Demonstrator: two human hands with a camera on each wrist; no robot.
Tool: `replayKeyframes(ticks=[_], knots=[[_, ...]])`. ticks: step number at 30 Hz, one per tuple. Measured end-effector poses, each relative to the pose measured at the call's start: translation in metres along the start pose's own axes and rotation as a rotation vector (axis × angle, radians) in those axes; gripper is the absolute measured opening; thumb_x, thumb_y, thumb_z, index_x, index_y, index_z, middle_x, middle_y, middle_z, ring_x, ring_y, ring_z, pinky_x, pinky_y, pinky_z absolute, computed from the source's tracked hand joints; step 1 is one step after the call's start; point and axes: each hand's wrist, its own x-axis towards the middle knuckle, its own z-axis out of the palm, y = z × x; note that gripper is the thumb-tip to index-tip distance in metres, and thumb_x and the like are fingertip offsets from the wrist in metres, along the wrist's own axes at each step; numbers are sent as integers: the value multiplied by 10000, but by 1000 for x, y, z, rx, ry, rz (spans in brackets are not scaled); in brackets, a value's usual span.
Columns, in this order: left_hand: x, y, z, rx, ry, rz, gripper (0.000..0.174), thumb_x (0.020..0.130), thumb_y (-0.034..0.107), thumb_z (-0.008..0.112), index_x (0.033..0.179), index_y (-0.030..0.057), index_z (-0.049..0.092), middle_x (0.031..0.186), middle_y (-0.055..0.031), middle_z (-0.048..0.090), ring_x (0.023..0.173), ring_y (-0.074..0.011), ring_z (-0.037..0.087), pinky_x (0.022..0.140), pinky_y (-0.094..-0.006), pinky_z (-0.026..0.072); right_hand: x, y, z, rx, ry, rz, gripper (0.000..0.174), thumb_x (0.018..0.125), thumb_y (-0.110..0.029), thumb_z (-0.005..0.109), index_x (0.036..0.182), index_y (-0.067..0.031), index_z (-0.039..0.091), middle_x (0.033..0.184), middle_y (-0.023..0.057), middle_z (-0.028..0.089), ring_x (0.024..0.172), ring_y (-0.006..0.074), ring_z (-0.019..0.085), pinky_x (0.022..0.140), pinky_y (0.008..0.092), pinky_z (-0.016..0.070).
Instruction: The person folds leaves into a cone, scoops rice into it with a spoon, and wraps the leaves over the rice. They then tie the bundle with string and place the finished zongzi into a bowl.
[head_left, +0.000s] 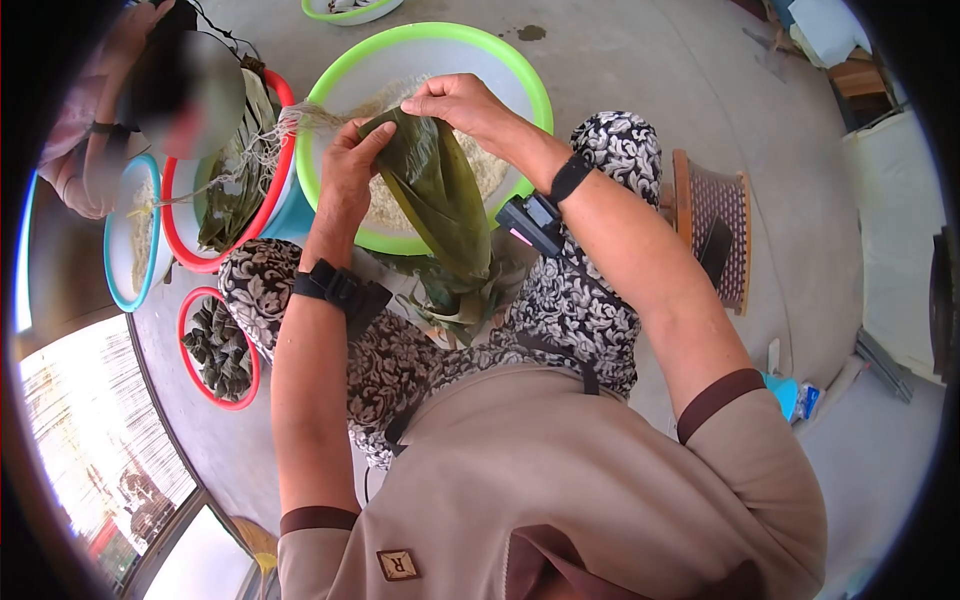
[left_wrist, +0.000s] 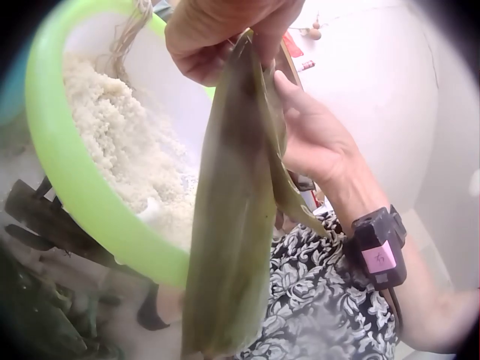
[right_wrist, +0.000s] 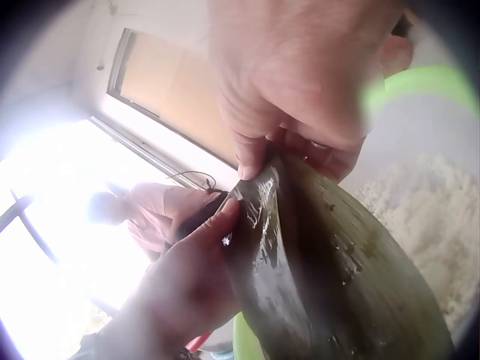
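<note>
Both hands hold broad, wet green leaves [head_left: 440,205] by their upper end, over the near side of a green-rimmed basin [head_left: 311,150] of white rice [head_left: 487,178]. My left hand [head_left: 350,170] pinches the left edge, thumb on the front face. With thumb and fingers, my right hand [head_left: 462,108] pinches the top edge. The long blades hang down toward the lap. In the left wrist view the leaf [left_wrist: 229,202] narrows to a point at the left fingers. The right wrist view shows a fold in the glossy leaf [right_wrist: 266,262] below both thumbs.
Strings [head_left: 290,122] lie over the basin's left rim. A red-rimmed basin [head_left: 168,225] with long leaves stands left, beside a blue-rimmed one [head_left: 112,250]. Wrapped leaf dumplings fill a small red-rimmed basin [head_left: 256,385]. Another person [head_left: 95,150] sits at upper left; a woven stool [head_left: 735,225] stands right.
</note>
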Motion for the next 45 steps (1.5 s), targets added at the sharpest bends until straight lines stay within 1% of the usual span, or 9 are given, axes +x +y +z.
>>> replayKeyframes(ticks=[14,16,21,24,26,37,39,43,45], knots=[[4,0,0,-63,71,17,124,871,92,690,973,49,635,869,-6,664,745,-85,607,688,-224,480,-5,-7,8,12,49,-11,149,815,-176,718,809,-30,689,765,-3,651,704,63,543,633,249,442],[7,-6,-1,-82,51,57,122,855,73,702,959,54,641,853,-7,667,714,-83,610,648,-210,475,1,1,3,-129,42,-21,162,880,-216,673,880,-56,692,780,-35,609,704,56,529,620,234,429],[9,-9,4,-76,57,118,136,839,46,712,954,34,642,851,-18,673,709,-93,617,649,-221,487,2,3,7,-472,191,-188,212,812,-227,711,916,-47,676,757,10,646,696,98,579,647,269,474],[9,-8,9,-51,110,119,140,838,42,712,956,23,640,854,-22,672,715,-95,613,658,-221,486,3,-1,12,-513,301,-211,209,773,-205,721,874,-37,648,731,45,649,679,136,604,652,295,494],[11,-10,14,-60,112,166,142,838,44,709,956,14,637,856,-24,668,722,-92,607,663,-223,483,1,-5,15,-551,355,-284,189,721,-172,680,809,-17,616,701,128,650,666,278,640,643,370,506],[5,1,23,12,204,180,162,837,52,696,965,-8,617,879,-32,649,762,-88,588,688,-215,467,-5,-9,23,-403,285,-367,167,732,-53,664,856,-11,560,760,124,633,706,259,634,660,359,514],[4,2,23,4,167,189,185,856,91,690,1011,27,613,883,-25,662,746,-76,624,632,-199,479,-3,-8,21,-442,313,-392,174,771,-71,686,900,-15,583,752,66,630,694,160,605,665,307,504],[2,10,22,54,177,164,183,861,108,692,1006,23,620,893,-27,663,755,-78,629,636,-198,483,-4,-9,21,-450,297,-422,160,780,-63,675,899,-15,580,756,66,628,702,158,600,677,303,499],[4,9,16,55,136,141,183,865,125,696,1002,25,628,890,-21,660,747,-74,621,633,-196,479,-6,-9,22,-403,265,-433,129,756,-33,631,862,-21,559,775,114,622,730,240,620,682,340,492]])
